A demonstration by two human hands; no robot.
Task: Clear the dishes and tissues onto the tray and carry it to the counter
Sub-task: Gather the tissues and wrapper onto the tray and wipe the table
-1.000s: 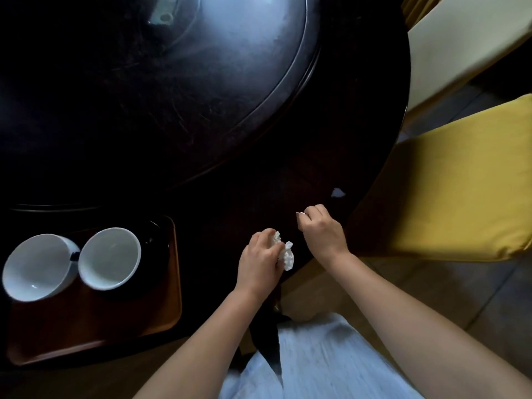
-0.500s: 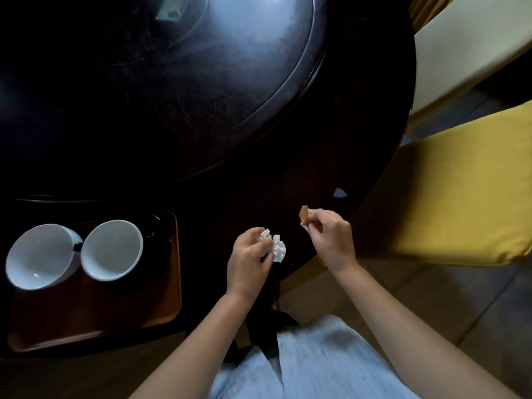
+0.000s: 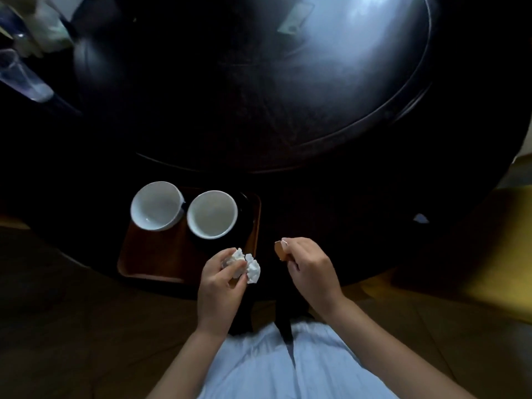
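Left hand (image 3: 221, 279) is clamping a crumpled white tissue (image 3: 250, 267) just beside the brown tray (image 3: 149, 260) holding 2 white cups (image 3: 157, 205). Right hand (image 3: 309, 267) is pinching a small brown scrap (image 3: 278, 250). Tissue looks light, soft, crushable; any pinch should be holding it.

Both forearms are bare from elbow to wrist, with no sleeve showing. The left hand (image 3: 223, 276) and right hand (image 3: 309, 267) wear no gloves, rings, watch or bands that can be made out. One nail on the right hand, toward 11 o'clock, looks pale and glossy. At 6 o'clock a pale blue garment (image 3: 288, 367) covers the lap, its cloth soft and gathered in fine folds near the top edge. A dark strip (image 3: 285, 326) hangs down its middle; what it is cannot be told.
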